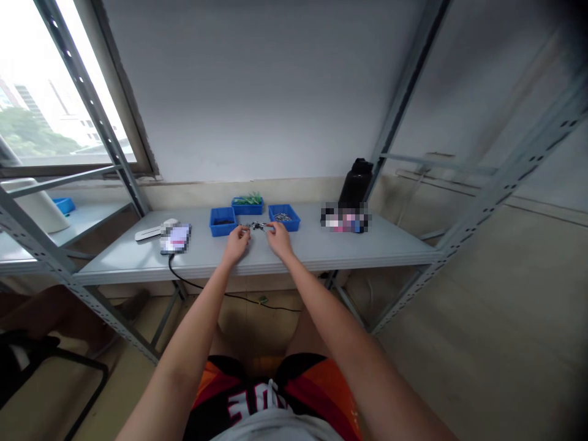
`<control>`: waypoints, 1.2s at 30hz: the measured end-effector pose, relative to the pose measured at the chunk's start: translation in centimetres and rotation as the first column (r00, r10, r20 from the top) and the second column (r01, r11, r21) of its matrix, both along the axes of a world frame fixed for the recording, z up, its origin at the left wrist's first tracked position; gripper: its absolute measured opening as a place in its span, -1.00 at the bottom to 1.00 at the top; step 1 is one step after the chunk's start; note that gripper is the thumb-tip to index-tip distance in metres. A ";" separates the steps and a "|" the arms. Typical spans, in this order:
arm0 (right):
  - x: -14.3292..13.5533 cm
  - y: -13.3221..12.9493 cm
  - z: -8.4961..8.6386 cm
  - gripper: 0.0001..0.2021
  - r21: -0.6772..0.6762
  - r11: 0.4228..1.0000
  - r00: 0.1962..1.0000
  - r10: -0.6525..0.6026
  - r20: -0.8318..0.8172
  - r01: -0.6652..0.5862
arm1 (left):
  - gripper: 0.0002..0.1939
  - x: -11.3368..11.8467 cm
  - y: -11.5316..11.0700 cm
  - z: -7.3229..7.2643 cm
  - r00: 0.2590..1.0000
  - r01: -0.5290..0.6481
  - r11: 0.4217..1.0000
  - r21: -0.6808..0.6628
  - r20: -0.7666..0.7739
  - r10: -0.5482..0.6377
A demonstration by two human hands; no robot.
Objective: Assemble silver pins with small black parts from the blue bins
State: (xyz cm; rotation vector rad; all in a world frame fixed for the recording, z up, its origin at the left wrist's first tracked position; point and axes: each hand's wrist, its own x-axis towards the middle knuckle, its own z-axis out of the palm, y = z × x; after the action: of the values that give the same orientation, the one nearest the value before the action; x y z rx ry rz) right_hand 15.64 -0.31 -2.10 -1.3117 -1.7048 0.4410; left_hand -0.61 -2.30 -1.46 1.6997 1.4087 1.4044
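Note:
My left hand (237, 243) is over the front middle of the shelf, its fingertips pinched together on something too small to make out. Just across from it my right hand (280, 241) is closed too, thumb and finger at the edge of some small shiny metal pieces (258, 226). Those pieces lie between the two hands; their kind is too small to tell. Behind my left hand stands a blue bin (224, 231) with dark bits in it. By my right hand is another blue bin (293, 225) holding shiny metal parts. A third blue bin (248, 210) at the back holds green strips.
A phone (176, 238) and a white device (149, 233) lie at the left on the grey shelf (367, 248). A black cable (206, 286) hangs under the front edge. At the right stands a black bottle (356, 184) behind a blurred item. Metal posts (408, 104) frame both sides.

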 end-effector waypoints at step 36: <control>0.1 6.8 2.8 -0.88 -0.225 0.861 0.638 0.493 0.591 -0.457 | -0.79 0.1 3.1 3.7 0.570 0.296 0.951 -0.092 -0.782 -0.254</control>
State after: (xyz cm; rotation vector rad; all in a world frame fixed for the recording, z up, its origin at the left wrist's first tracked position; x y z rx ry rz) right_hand 15.77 6.49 0.68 -1.0870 -2.6670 0.3568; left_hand -0.53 0.79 2.24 2.6192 1.3974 0.4737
